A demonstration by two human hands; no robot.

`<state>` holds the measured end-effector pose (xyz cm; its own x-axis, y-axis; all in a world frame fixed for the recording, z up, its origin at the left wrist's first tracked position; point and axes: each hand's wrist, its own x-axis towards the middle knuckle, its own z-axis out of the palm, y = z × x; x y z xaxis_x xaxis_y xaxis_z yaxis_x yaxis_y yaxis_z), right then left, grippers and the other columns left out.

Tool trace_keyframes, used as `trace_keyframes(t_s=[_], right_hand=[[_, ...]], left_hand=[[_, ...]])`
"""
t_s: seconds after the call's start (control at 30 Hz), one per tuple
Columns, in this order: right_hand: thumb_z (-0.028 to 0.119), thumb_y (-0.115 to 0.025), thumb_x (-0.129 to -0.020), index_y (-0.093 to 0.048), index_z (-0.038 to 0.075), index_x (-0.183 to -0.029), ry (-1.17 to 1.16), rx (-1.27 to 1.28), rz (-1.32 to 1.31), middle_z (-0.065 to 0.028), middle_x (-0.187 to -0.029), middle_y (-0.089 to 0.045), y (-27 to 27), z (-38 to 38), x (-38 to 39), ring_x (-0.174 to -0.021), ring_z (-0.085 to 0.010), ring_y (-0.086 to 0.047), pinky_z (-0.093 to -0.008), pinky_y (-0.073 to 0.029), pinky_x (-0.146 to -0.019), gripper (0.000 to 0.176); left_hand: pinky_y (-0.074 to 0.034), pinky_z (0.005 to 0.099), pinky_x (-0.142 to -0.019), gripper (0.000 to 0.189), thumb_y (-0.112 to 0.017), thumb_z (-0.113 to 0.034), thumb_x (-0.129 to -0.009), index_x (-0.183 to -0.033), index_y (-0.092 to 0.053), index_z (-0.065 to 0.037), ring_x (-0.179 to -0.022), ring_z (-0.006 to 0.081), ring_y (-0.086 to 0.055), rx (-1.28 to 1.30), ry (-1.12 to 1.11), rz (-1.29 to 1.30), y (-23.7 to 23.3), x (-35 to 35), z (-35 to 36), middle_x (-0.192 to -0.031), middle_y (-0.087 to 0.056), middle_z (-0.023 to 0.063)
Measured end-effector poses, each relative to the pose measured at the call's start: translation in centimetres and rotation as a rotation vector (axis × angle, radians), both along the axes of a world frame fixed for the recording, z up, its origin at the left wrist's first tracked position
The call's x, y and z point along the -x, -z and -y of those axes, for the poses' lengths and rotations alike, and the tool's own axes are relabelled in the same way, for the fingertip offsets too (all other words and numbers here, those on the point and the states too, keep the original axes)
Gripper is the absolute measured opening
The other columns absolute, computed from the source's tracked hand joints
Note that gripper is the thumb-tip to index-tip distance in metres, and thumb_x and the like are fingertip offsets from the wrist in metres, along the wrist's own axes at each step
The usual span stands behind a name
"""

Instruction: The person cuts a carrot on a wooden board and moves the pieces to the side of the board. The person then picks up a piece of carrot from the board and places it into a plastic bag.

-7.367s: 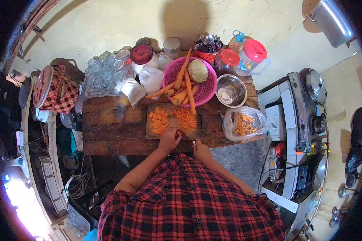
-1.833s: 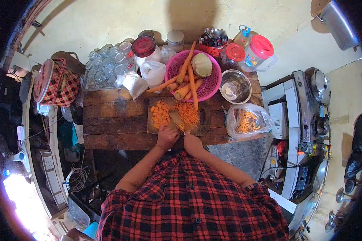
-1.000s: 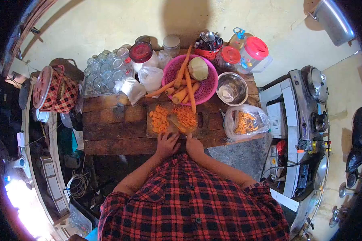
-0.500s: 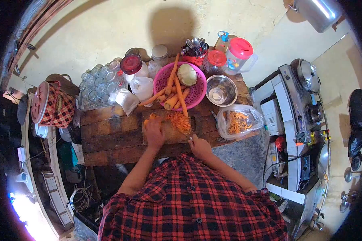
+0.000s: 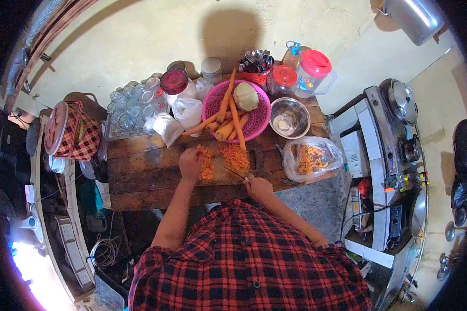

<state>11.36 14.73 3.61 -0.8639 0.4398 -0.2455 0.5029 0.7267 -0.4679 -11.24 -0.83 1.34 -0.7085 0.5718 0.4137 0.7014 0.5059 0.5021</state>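
A wooden cutting board [image 5: 220, 175] lies on the dark wooden table [image 5: 140, 171]. On it sit a pile of carrot slices [image 5: 207, 161] and a heap of thin carrot strips [image 5: 234, 155]. My left hand [image 5: 190, 165] rests on the left end of the board, against the sliced pile, fingers curled over some pieces. My right hand [image 5: 258, 187] is at the board's near right corner, shut on a knife [image 5: 235, 172] whose blade points left across the board.
A pink basket [image 5: 258, 116] with whole carrots and a cabbage stands behind the board. A steel bowl [image 5: 289, 116], a plastic bag of carrot peels [image 5: 310, 158], jars, glasses and white bags crowd the back. A stove stands at the right.
My left hand has moved from the board's near edge out to the sliced carrot pile on the left. The knife hand has shifted slightly right and the blade lies flatter.
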Motion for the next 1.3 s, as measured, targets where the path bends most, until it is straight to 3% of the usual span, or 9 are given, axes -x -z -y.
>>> trace_keyframes(t_s=[0.03, 0.1, 0.2, 0.37, 0.73, 0.97, 1.3], right_hand=[[0.032, -0.044, -0.090, -0.049, 0.003, -0.098, -0.019, 0.012, 0.027, -0.0227, -0.071, -0.060, -0.2, 0.1, -0.1, -0.066, -0.0419, -0.059, -0.0509, -0.047, -0.059, 0.031], [0.032, -0.044, -0.090, -0.048, 0.002, -0.098, -0.046, 0.027, 0.058, -0.0230, -0.071, -0.060, -0.1, 0.2, -0.4, -0.066, -0.0421, -0.059, -0.0509, -0.047, -0.059, 0.031], [0.032, -0.043, -0.089, -0.047, 0.001, -0.097, 0.003, 0.021, 0.010, -0.0241, -0.070, -0.059, 0.4, 0.4, -1.0, -0.067, -0.0428, -0.059, -0.0517, -0.047, -0.060, 0.031], [0.028, -0.046, -0.089, -0.046, 0.000, -0.099, 0.045, 0.134, 0.104, -0.0268, -0.078, -0.061, -0.2, 1.0, -0.9, -0.074, -0.0432, -0.060, -0.0531, -0.047, -0.066, 0.030], [0.023, -0.044, -0.090, -0.042, -0.002, -0.096, 0.056, 0.176, 0.100, -0.0293, -0.072, -0.058, 0.8, 2.2, -0.5, -0.070, -0.0465, -0.058, -0.0543, -0.045, -0.063, 0.026], [0.022, -0.042, -0.091, -0.041, -0.002, -0.097, 0.010, 0.113, 0.177, -0.0245, -0.069, -0.059, 1.6, 2.8, -0.7, -0.070, -0.0440, -0.059, -0.0524, -0.047, -0.062, 0.025], [0.018, -0.041, -0.090, -0.041, -0.002, -0.101, -0.091, 0.087, 0.132, -0.0246, -0.072, -0.060, 1.4, 1.9, 0.8, -0.071, -0.0412, -0.061, -0.0488, -0.049, -0.061, 0.023]], left_hand=[[-0.045, 0.0404, -0.068, 0.014, -0.064, -0.016, -0.072, -0.080, -0.061, -0.006, -0.074, 0.0288, -0.057, 0.002, -0.002, 0.002, -0.5, -0.9, -0.1, -0.078, -0.061, 0.0099], [-0.046, 0.0386, -0.064, 0.012, -0.064, -0.013, -0.071, -0.079, -0.060, -0.005, -0.075, 0.0283, -0.057, 0.033, 0.257, -0.057, -1.1, -3.3, -0.3, -0.079, -0.060, 0.0101], [-0.048, 0.0377, -0.066, 0.013, -0.064, -0.014, -0.072, -0.079, -0.060, -0.004, -0.077, 0.0275, -0.058, 0.147, 0.429, -0.009, 0.2, -6.8, -1.0, -0.078, -0.060, 0.0096], [-0.049, 0.0355, -0.070, 0.015, -0.065, -0.013, -0.073, -0.084, -0.062, -0.004, -0.080, 0.0268, -0.059, 0.019, 0.435, 0.060, 1.0, -9.6, -1.5, -0.081, -0.062, 0.0088], [-0.048, 0.0348, -0.077, 0.014, -0.066, -0.008, -0.070, -0.083, -0.065, -0.003, -0.086, 0.0254, -0.057, -0.025, 0.339, 0.030, 1.1, -9.2, -0.9, -0.085, -0.063, 0.0080], [-0.046, 0.0358, -0.080, 0.016, -0.065, -0.011, -0.070, -0.085, -0.065, -0.004, -0.089, 0.0228, -0.056, 0.072, 0.367, -0.013, 2.7, -9.4, -0.9, -0.089, -0.062, 0.0054], [-0.038, 0.0410, -0.085, 0.028, -0.064, -0.017, -0.070, -0.097, -0.064, -0.008, -0.090, 0.0205, -0.052, 0.237, 0.375, -0.126, 1.4, -10.1, 0.3, -0.101, -0.058, 0.0006]])
